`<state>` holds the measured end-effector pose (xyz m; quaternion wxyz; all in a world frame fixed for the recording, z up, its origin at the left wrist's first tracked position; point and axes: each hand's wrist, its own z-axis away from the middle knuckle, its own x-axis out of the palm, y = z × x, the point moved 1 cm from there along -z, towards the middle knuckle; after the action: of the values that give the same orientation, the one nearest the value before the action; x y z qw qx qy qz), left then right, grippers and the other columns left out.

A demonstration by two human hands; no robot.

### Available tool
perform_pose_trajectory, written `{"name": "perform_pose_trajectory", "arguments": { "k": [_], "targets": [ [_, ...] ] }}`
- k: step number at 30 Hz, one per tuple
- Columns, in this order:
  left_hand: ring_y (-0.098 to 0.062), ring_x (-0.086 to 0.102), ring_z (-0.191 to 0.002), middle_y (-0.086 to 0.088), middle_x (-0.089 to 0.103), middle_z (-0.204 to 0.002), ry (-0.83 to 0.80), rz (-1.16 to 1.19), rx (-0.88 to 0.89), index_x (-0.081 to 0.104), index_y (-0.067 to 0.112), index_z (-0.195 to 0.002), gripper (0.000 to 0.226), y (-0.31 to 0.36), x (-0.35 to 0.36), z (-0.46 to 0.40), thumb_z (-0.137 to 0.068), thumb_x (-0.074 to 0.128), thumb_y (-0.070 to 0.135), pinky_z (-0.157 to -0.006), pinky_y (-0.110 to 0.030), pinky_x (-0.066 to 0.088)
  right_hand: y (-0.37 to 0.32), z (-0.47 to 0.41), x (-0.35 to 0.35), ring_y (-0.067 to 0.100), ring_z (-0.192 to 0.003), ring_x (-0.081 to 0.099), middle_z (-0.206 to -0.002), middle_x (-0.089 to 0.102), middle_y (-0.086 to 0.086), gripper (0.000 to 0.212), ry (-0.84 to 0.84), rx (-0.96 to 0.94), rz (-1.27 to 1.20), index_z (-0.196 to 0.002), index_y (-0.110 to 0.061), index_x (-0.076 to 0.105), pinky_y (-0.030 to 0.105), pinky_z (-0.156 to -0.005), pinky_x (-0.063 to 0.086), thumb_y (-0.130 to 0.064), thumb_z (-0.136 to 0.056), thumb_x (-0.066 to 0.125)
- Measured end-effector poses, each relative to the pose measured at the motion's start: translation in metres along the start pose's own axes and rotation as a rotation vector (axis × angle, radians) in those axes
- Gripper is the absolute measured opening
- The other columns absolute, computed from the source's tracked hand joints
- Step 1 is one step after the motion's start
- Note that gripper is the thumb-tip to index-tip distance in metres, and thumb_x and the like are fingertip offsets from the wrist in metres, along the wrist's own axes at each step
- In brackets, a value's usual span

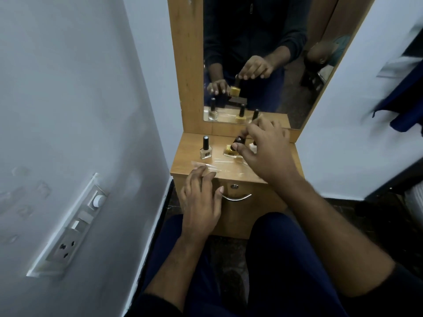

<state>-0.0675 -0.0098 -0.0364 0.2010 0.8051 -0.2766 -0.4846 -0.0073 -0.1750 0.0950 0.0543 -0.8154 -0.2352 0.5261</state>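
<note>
My right hand (266,152) pinches the black cap (238,141) of a yellow nail polish bottle (229,149) on the small wooden dresser top (190,165). A beige nail polish bottle (205,150) with a black cap stands upright to the left. A white bottle (252,147) is mostly hidden behind my right hand. My left hand (200,202) rests with straight fingers at the dresser's front edge, fingertips on a clear plastic wrapper (219,165).
A mirror (251,30) in a wooden frame rises behind the dresser top and reflects my hands and the bottles. Below the top is a drawer with a metal handle (237,197) and a lock (234,186). A switch and socket panel (75,227) sits on the left wall.
</note>
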Motion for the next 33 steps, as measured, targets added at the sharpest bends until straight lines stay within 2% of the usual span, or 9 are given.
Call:
{"name": "perform_pose_trajectory", "arguments": {
  "k": [3,7,10,12,14,17,19,24,33],
  "targets": [
    [-0.022,0.032,-0.149,-0.004,0.038,-0.158,-0.004,0.059,0.050,0.040,0.016,-0.151,0.061,0.007,-0.008,0.007,-0.102,0.052,0.049,-0.113,-0.045,0.026,-0.006,0.047,0.001,0.001,-0.110,0.033,-0.114,0.051,-0.015,0.014,0.022,0.073,-0.172,-0.105,-0.032,0.063,0.033,-0.091,0.026,-0.041,-0.095,0.068],
    [-0.014,0.035,-0.142,0.001,0.043,-0.153,-0.239,0.137,0.087,0.031,0.017,-0.160,0.078,0.016,-0.016,0.022,-0.098,0.052,0.059,-0.111,-0.036,0.030,-0.011,0.114,0.026,0.006,-0.102,0.054,-0.101,0.062,-0.016,0.011,-0.016,0.254,-0.490,-0.096,-0.029,0.063,0.031,-0.086,0.043,-0.031,-0.093,0.074],
    [-0.010,0.057,-0.112,0.007,0.065,-0.119,-0.443,0.244,0.052,0.061,0.027,-0.131,0.047,0.015,-0.012,0.035,-0.093,0.055,0.053,-0.091,-0.044,0.053,-0.008,0.146,0.038,0.007,-0.089,0.063,-0.090,0.068,-0.012,0.010,-0.084,0.398,-0.728,-0.092,-0.027,0.066,0.021,-0.076,0.049,-0.022,-0.093,0.075],
    [-0.014,0.062,-0.086,0.005,0.068,-0.093,-0.507,0.319,0.010,0.066,0.023,-0.101,0.033,0.017,-0.011,0.040,-0.089,0.057,0.053,-0.074,-0.051,0.052,-0.004,0.156,0.040,0.008,-0.086,0.066,-0.089,0.070,-0.007,0.007,-0.115,0.450,-0.803,-0.095,-0.024,0.068,0.017,-0.074,0.051,-0.020,-0.094,0.074],
    [-0.017,0.065,-0.083,0.003,0.070,-0.089,-0.558,0.402,-0.060,0.067,0.023,-0.099,0.030,0.018,-0.010,0.043,-0.088,0.067,0.051,-0.075,-0.049,0.053,-0.001,0.160,0.043,0.007,-0.084,0.066,-0.090,0.072,-0.004,0.005,-0.131,0.492,-0.831,-0.097,-0.022,0.069,0.018,-0.073,0.052,-0.023,-0.095,0.073],
    [-0.014,0.070,-0.096,0.004,0.074,-0.102,-0.542,0.545,-0.200,0.066,0.025,-0.115,0.040,0.022,-0.008,0.046,-0.083,0.083,0.040,-0.083,-0.035,0.058,0.005,0.162,0.043,0.007,-0.081,0.065,-0.088,0.073,-0.003,0.006,-0.103,0.568,-0.882,-0.098,-0.022,0.069,0.024,-0.074,0.053,-0.028,-0.097,0.070],
    [-0.018,0.071,-0.088,0.001,0.074,-0.096,-0.478,0.682,-0.318,0.064,0.022,-0.114,0.042,0.026,-0.006,0.048,-0.082,0.086,0.038,-0.072,-0.033,0.056,0.009,0.164,0.042,0.010,-0.085,0.064,-0.093,0.073,-0.001,0.009,-0.064,0.618,-0.923,-0.101,-0.022,0.068,0.028,-0.078,0.053,-0.031,-0.099,0.068],
    [-0.012,0.064,-0.074,0.000,0.068,-0.078,-0.343,0.813,-0.395,0.065,0.008,-0.111,0.023,0.037,-0.010,0.048,-0.102,0.063,0.030,-0.063,-0.029,0.048,0.014,0.167,0.039,0.008,-0.078,0.062,-0.088,0.067,-0.003,0.017,-0.134,0.650,-0.956,-0.102,-0.020,0.066,0.022,-0.071,0.049,-0.036,-0.103,0.060],
    [-0.010,0.055,-0.090,0.006,0.056,-0.100,-0.417,0.350,0.164,0.052,0.020,-0.114,0.019,0.035,-0.014,0.047,-0.112,0.040,0.034,-0.076,-0.029,0.047,0.022,0.174,0.044,0.007,-0.087,0.062,-0.099,0.067,-0.008,0.022,-0.447,0.232,-0.576,-0.117,-0.026,0.062,0.030,-0.080,0.051,-0.032,-0.111,0.042]
  ]
}}
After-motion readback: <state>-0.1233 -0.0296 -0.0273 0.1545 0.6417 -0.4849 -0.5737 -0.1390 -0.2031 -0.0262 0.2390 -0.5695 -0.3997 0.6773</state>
